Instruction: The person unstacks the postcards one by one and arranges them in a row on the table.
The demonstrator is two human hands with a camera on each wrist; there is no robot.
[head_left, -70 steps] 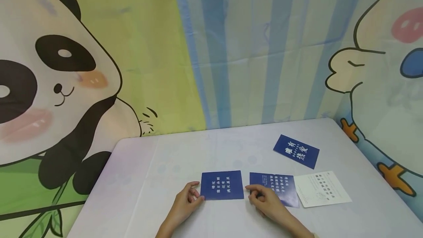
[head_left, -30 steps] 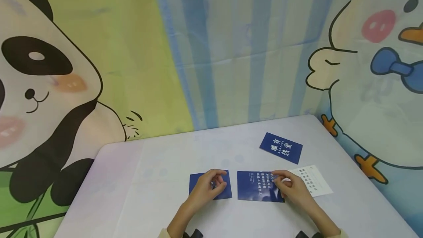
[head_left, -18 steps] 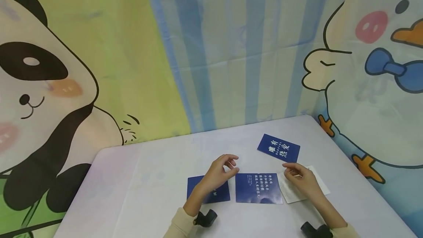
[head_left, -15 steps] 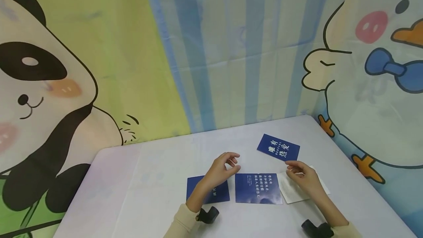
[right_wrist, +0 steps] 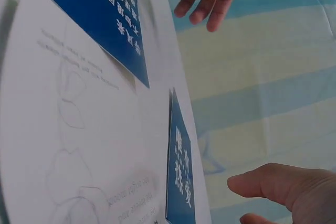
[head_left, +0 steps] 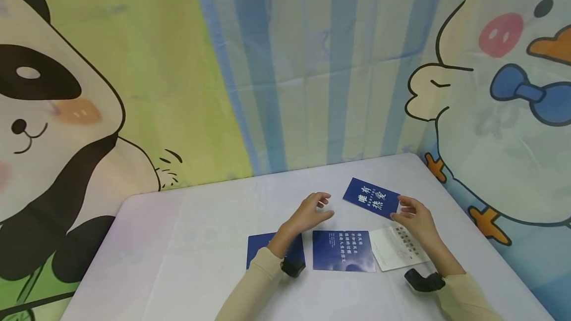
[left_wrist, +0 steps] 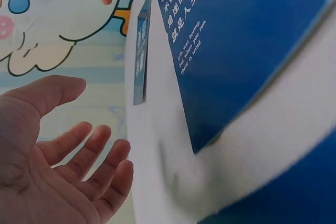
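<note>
My left hand [head_left: 311, 213] hovers with loosely bent fingers beyond the left blue card [head_left: 256, 246], which my forearm partly covers. The left wrist view shows that palm [left_wrist: 47, 182] holding nothing. In the head view, my right hand [head_left: 417, 219] is at the right end of the far blue card [head_left: 370, 197], thumb and fingers spread around that end. The right wrist view shows the thumb [right_wrist: 278, 184] apart from this card [right_wrist: 181, 171]. A middle blue card [head_left: 343, 251] with white characters lies flat, beside a white card [head_left: 388, 251] printed with small text.
The cards lie on a white table [head_left: 187, 246]. Behind it hangs a cloth with blue stripes [head_left: 303, 88], a panda on the left [head_left: 67, 123] and a white bird on the right [head_left: 504, 162]. Black cameras [head_left: 292, 266] sit on both wrists.
Both hands have left the near row of cards and moved farther across the table. The right hand has reached the far card's end. The middle card, tilted at first, now lies straighter.
</note>
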